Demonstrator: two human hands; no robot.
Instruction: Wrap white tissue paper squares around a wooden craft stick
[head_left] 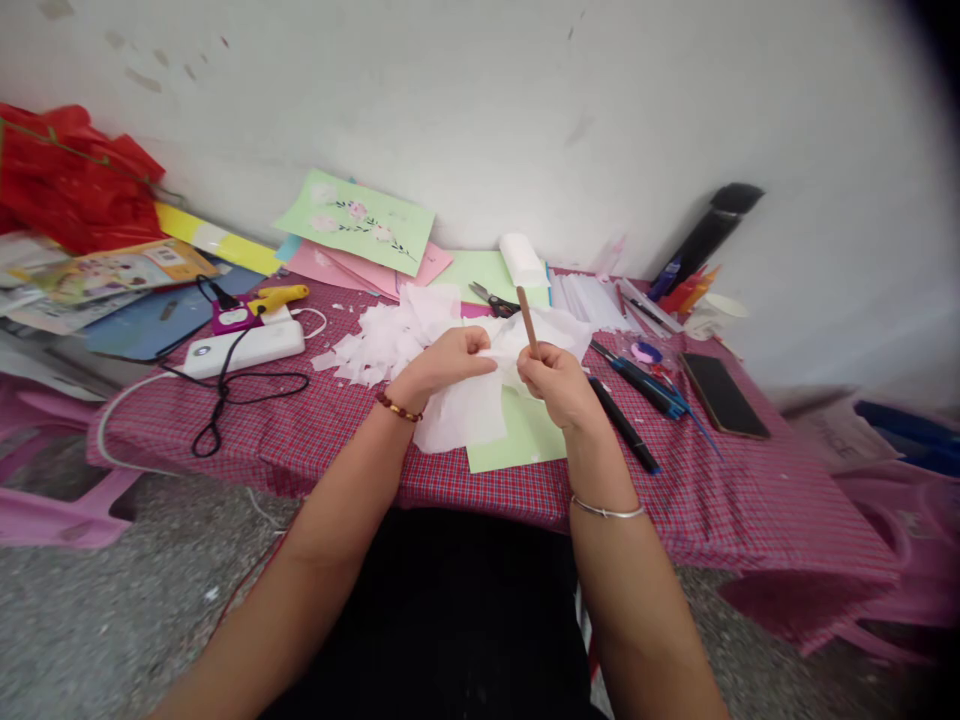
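Thin white tissue paper point(461, 410) is pinched between the thumb and fingers of my left hand point(450, 358). My right hand point(553, 380), just to its right, grips a slim brown stick point(528, 322) that points up and away from me; its fingers also touch the tissue. Below both hands lies a light green sheet point(517, 435), partly covered by the tissue. Torn white tissue pieces point(379, 340) are heaped left of my hands. Black-handled scissors point(495, 300) lie just beyond them. What the right fingertips press on is partly hidden.
Left are a white power strip point(244, 350), black cord and yellow glue gun point(279, 298). A green card with flowers point(360, 220) leans at the back. Right are a black marker point(624, 425), a blue-black cutter point(649, 385) and a phone point(724, 395). The checked tablecloth point(780, 500) hangs over the edge.
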